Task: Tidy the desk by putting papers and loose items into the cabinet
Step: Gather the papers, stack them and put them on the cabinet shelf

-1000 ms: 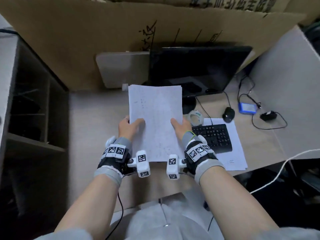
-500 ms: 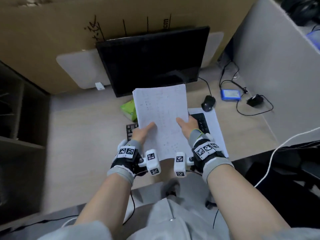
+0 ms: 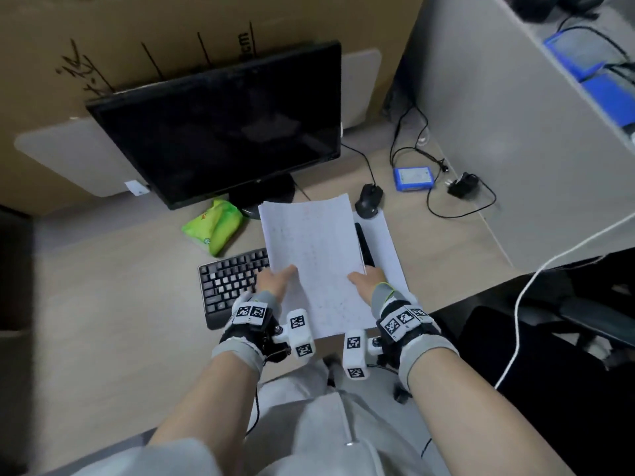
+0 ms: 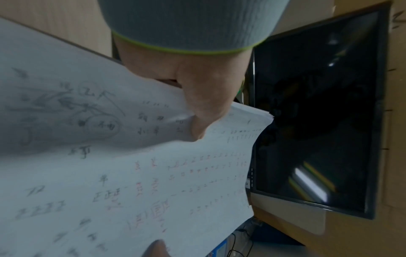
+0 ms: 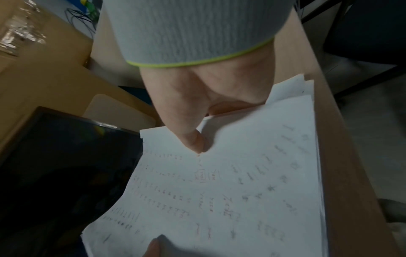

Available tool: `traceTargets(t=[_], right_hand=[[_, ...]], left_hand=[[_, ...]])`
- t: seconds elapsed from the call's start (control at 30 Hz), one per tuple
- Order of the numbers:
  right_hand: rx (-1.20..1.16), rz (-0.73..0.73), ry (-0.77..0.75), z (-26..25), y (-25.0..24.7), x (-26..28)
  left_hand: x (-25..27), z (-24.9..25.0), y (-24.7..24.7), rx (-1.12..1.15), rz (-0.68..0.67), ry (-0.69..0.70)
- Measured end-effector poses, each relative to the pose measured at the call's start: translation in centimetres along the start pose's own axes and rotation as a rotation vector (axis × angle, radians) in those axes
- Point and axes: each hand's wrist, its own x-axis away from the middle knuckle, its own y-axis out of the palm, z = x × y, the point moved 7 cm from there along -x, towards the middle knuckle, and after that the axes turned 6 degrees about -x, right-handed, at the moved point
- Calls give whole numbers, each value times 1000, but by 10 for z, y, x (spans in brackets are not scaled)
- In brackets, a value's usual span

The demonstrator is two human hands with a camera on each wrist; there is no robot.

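A stack of white handwritten papers (image 3: 314,255) is held above the keyboard, both hands gripping its near half. My left hand (image 3: 275,281) pinches the left edge, thumb on top; in the left wrist view that thumb (image 4: 204,107) presses on the papers (image 4: 136,182). My right hand (image 3: 366,281) pinches the right edge; the right wrist view shows its thumb (image 5: 189,132) on the papers (image 5: 219,191) with fingers beneath. Another white sheet (image 3: 381,249) lies on the desk under the keyboard's right end. The cabinet is out of view.
A black monitor (image 3: 220,132) stands at the back. On the desk lie a black keyboard (image 3: 230,283), a green packet (image 3: 213,228), a black mouse (image 3: 369,201), a blue box (image 3: 413,178) and a charger with cables (image 3: 462,188). A grey partition (image 3: 515,132) walls the right side.
My view has swung right, away from the dark cabinet shelves on the left. The papers, still held in both hands, have come from the bare desk left of the monitor to over the keyboard.
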Motion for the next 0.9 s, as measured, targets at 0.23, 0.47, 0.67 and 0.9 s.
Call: traceTargets(t=[0.23, 0.47, 0.67, 0.9], right_hand=[[89, 197, 175, -8, -61, -43], [141, 190, 339, 29, -73, -73], [316, 130, 347, 30, -77, -99], [177, -132, 364, 44, -64, -117]], left_hand=[[-27, 19, 30, -74, 14, -64], [-45, 3, 28, -167, 79, -149], [-35, -5, 29, -226, 178, -218], [-2, -25, 49, -37, 291, -267]])
